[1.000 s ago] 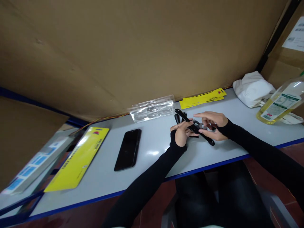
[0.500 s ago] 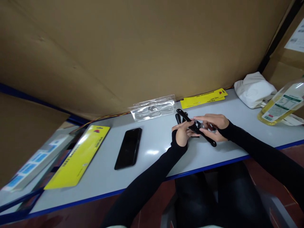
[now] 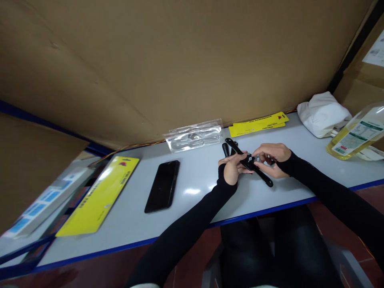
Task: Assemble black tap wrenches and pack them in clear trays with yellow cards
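Note:
My left hand (image 3: 232, 170) is closed round the middle of a black two-handled tool (image 3: 264, 177), which lies slantwise above the table. On the tool's right side, my right hand (image 3: 271, 158) has its thumb and fingers bent together at the metal part in the middle. Whatever those fingertips pinch is too small to make out. Behind my left hand, another black tool (image 3: 225, 150) rests on the table, partly hidden by the held one.
A black phone (image 3: 162, 186) and a yellow card (image 3: 100, 196) lie to the left. Clear plastic packaging (image 3: 195, 138) and more yellow cards (image 3: 258, 125) are at the back. On the right stand a bottle of yellow liquid (image 3: 355, 132) and a white bag (image 3: 322, 114).
My right forefinger has drawn back from the tool's upper edge and bent in toward the thumb. My left hand keeps its hold, nearly unmoved.

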Demonstrator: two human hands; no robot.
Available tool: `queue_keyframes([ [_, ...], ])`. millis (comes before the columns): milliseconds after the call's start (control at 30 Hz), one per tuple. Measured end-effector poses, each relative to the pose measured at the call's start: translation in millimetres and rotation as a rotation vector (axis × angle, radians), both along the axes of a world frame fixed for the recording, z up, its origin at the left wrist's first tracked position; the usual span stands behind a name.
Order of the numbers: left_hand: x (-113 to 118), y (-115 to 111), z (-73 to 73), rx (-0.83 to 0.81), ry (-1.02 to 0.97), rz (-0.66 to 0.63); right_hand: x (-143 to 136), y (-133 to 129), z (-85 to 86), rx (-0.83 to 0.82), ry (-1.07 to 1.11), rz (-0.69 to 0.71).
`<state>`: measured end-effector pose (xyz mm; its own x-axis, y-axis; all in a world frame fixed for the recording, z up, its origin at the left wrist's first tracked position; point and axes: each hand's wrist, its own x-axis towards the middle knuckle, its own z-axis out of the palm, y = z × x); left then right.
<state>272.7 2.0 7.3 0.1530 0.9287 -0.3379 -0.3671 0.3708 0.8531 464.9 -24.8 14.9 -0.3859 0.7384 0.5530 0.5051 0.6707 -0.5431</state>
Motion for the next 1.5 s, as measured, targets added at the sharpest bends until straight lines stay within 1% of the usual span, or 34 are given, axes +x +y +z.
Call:
queue_keyframes([
  [133,-1,2,-2.2,0.008,-0.001,0.009,0,-1,-0.2,-0.041,0.008,0.017],
  [300,-1,0,-3.0,0.003,0.011,0.007,-5,-1,2.0,-0.049,0.019,-0.069],
  [367,0,0,-2.2,0.002,0.015,0.007,-7,-1,2.0,-0.045,0.017,-0.074],
  [467,0,1,-1.2,0.013,0.009,0.013,-10,-1,-2.0,-0.018,0.022,-0.045],
  [567,-1,2,-0.6,0.019,0.007,0.024,-12,2,-8.3,-0.002,0.061,-0.044],
  [667,-2,2,0.6,0.014,0.013,-0.005,-12,3,-11.1,-0.016,0.094,-0.102],
  [800,-1,-2,2.4,0.015,0.027,-0.047,-13,1,-7.3,-0.074,0.146,-0.193],
  [933,2,-5,2.1,0.046,0.023,-0.045,-20,-2,-3.9,-0.250,0.263,-0.210],
  [1067,4,-7,4.5,0.058,0.047,-0.043,-23,1,-1.9,-0.482,0.404,-0.220],
  [1167,4,-8,9.0,0.055,0.056,-0.072,-18,8,0.4,-0.693,0.484,-0.183],
  [1233,3,-9,11.1,0.087,0.060,-0.084,-14,12,1.2,-0.848,0.536,-0.103],
  [1333,4,-12,11.5,0.163,0.075,-0.080,-5,18,0.5,-1.092,0.601,0.091],
  [1400,5,-15,10.6,0.204,0.089,-0.086,1,20,-0.6,-1.226,0.614,0.178],
  [1467,5,-17,9.3,0.221,0.095,-0.118,5,22,-2.0,-1.287,0.588,0.213],
  [1500,6,-17,8.6,0.222,0.096,-0.129,7,22,-3.0,-1.278,0.560,0.220],
])
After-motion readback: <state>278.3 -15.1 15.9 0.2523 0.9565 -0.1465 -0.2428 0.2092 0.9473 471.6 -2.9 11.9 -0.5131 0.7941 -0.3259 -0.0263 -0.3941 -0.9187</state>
